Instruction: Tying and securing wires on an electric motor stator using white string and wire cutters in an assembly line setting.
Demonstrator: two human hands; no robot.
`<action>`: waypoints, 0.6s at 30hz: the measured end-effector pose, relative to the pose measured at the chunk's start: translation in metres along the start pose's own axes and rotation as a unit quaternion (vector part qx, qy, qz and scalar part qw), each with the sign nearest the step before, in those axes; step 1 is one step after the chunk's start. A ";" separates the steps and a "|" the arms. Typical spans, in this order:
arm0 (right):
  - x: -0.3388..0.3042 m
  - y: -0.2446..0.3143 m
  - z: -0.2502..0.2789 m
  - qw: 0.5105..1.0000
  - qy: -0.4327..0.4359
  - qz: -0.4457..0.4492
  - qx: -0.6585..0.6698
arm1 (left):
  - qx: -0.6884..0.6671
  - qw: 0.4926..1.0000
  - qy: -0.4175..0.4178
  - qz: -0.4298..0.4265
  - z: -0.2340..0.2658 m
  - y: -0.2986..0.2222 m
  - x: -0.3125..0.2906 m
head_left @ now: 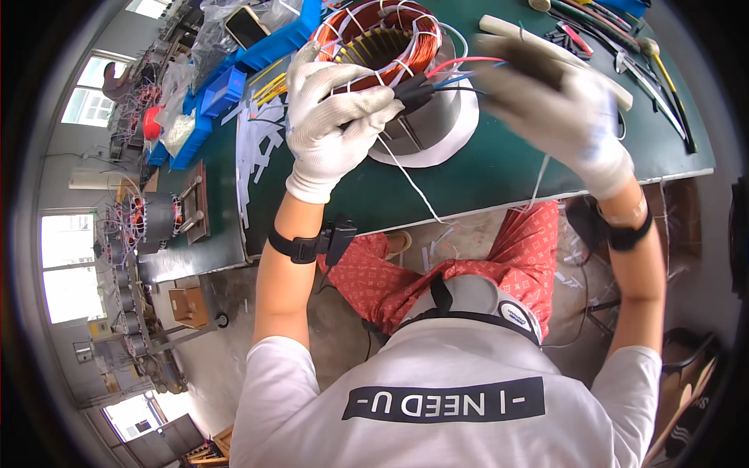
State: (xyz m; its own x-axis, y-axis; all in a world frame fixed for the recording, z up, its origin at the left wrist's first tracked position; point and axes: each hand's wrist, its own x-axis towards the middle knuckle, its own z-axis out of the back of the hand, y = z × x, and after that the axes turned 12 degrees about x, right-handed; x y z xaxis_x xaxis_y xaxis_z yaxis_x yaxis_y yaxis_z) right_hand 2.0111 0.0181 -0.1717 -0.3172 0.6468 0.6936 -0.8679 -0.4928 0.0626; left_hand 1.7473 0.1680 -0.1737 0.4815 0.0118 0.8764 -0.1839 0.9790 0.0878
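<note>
A motor stator with orange copper windings [427,37] and white lacing stands on the green table in front of me, its grey metal body [445,121] below the coil. My left hand [331,117], in a white glove, is at the winding's near left side. Its thumb and fingers pinch black sleeving [415,91] on the lead wires. A red wire [472,60] and dark blue wires run from there toward my right hand [566,117], also gloved. That hand is smeared by motion, so its grip is hidden. White cord [409,183] hangs from the stator over the table edge.
Blue bins [225,92] and a phone [246,28] lie at the far left, near white paper strips [261,140]. A pale tube [499,28], a caliper [636,70] and a hammer [659,62] lie at the right. Another stator [160,217] stands on the left.
</note>
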 end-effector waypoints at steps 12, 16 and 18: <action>-0.201 0.055 0.113 0.797 -0.101 -0.591 0.072 | 0.031 1.000 -0.002 0.006 -0.004 -0.005 -0.003; -0.071 0.122 0.061 0.895 -0.095 -0.342 0.271 | 0.057 0.998 -0.004 0.010 -0.005 -0.012 -0.002; -0.030 0.119 0.015 0.943 -0.128 -0.228 0.204 | 0.059 0.998 -0.012 0.009 -0.006 -0.015 -0.001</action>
State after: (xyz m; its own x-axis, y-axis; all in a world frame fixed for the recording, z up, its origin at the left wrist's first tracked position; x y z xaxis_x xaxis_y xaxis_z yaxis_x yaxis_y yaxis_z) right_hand 1.9229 -0.0692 -0.1745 0.2017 0.7103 0.6743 -0.6566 -0.4128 0.6313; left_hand 1.7550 0.1542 -0.1793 0.4567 0.0228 0.8893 -0.2924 0.9480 0.1258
